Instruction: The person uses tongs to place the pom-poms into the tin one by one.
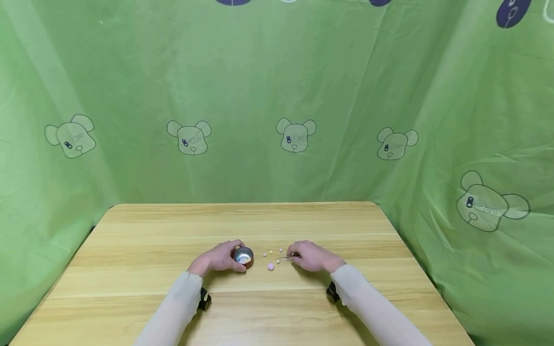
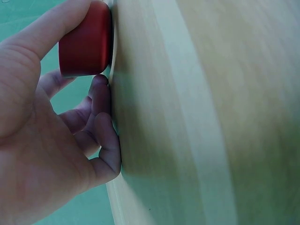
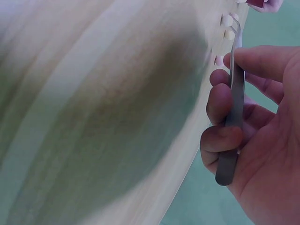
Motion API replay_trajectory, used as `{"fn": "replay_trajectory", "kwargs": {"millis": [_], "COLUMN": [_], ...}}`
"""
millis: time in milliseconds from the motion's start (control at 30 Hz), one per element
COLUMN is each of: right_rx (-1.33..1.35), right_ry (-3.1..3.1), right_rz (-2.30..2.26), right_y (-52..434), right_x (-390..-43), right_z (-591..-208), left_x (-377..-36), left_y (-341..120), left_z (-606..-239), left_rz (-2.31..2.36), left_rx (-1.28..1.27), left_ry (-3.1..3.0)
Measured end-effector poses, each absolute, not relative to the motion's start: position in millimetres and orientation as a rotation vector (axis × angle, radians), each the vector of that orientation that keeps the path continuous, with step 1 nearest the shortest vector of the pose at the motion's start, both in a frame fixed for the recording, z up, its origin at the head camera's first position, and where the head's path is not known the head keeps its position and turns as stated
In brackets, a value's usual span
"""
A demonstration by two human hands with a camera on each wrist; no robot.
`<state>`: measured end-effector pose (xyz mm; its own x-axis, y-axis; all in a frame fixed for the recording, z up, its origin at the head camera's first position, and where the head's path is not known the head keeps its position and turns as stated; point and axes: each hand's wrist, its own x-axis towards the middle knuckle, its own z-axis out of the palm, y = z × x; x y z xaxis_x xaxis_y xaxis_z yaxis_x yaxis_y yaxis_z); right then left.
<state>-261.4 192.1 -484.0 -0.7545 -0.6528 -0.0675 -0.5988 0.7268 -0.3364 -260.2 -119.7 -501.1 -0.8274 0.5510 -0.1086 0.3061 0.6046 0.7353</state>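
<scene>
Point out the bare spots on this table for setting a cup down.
Free: the whole far half of the table and the wide strips outside each forearm. Crowded: between the left hand gripping the small bowl and the right hand holding tweezers, among beads.

Both forearms, in pale sleeves, reach forward and angle inward; the left hand [image 1: 218, 258] lies with thumb and fingers [image 2: 101, 101] curled in a grip; the right hand [image 1: 312, 257] is low, its thumb and fingers [image 3: 220, 101] pinched together; a dark strap shows at each wrist.
</scene>
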Motion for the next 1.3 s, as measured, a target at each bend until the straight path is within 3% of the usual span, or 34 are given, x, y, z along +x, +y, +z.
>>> {"fn": "replay_trajectory", "kwargs": {"millis": [1300], "right_rx": [-1.076], "right_ry": [2.774], "right_rz": [-0.453], "right_y": [195.4], "right_x": [-264.6], "right_z": [-484.0], "left_x": [-263.5], "left_y": [-120.4], "left_z": [-503.8], "left_rz": [1.054], "left_rx": [0.686], "left_ry": [2.512]}}
